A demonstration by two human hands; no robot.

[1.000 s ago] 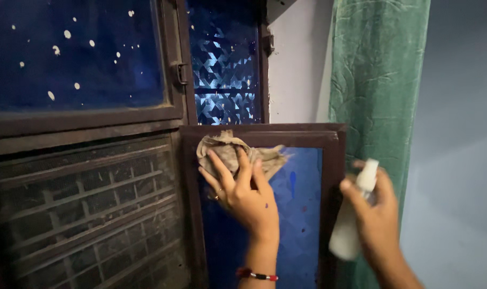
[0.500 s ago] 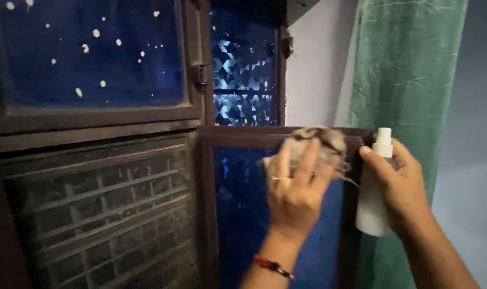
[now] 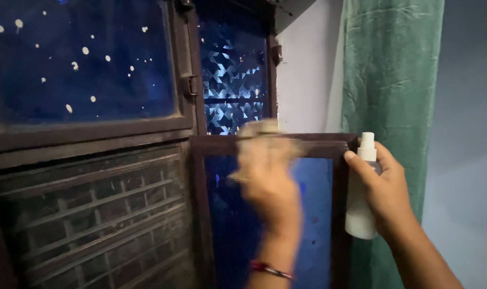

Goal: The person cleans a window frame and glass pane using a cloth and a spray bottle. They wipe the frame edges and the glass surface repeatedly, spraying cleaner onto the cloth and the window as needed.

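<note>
Crumpled beige cleaning cloth [image 3: 259, 130] sits at the top edge of the blue glass pane [image 3: 313, 214], against the upper rail of the dark brown wooden window frame [image 3: 340, 203]. Person's left hand [image 3: 267, 179] lies flat over the cloth, fingers spread against the glass; heavy motion blur hides the exact finger positions. A red bead bracelet [image 3: 270, 269] circles the left wrist.

Right hand [image 3: 385, 190] is wrapped around a white plastic spray bottle [image 3: 358, 208], held upright just beside the right stile of the frame, index finger resting at the nozzle.

Left of the pane is a dusty dark mesh screen with horizontal bars [image 3: 93, 214]. Above it sits a dark blue pane speckled with white spots [image 3: 82, 59]. A narrow blue patterned glass panel [image 3: 232, 69] stands above the cloth. A green velvet curtain [image 3: 388, 75] hangs behind the right hand.
</note>
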